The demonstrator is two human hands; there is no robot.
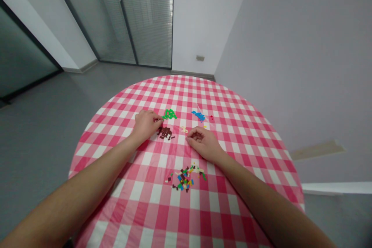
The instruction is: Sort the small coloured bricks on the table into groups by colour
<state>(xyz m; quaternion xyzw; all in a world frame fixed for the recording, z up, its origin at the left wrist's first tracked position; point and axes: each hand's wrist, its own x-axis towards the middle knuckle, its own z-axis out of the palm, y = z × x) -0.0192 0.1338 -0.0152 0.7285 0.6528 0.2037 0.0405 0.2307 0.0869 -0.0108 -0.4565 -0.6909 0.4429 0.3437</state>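
Note:
My left hand (pixel 147 123) is closed in a pinch at the left edge of a pile of green building bricks (pixel 169 114). Just below its fingertips lies a heap of dark brown bricks (pixel 165 133). Any piece between those fingers is too small to make out. With thumb and fingers curled together, my right hand (pixel 205 143) rests beside a few cream bricks (pixel 184 129); what it may hold is hidden. Nearer to me, between my forearms, a mixed pile of coloured bricks (pixel 183 178) is spread out.
Blue bricks (pixel 198 116) lie toward the far side, with a few red pieces (pixel 211 117) to their right. A small yellow piece (pixel 205 126) shows above my right hand. The round table wears a checked cloth (pixel 139 211). Walls and glass panels stand beyond it.

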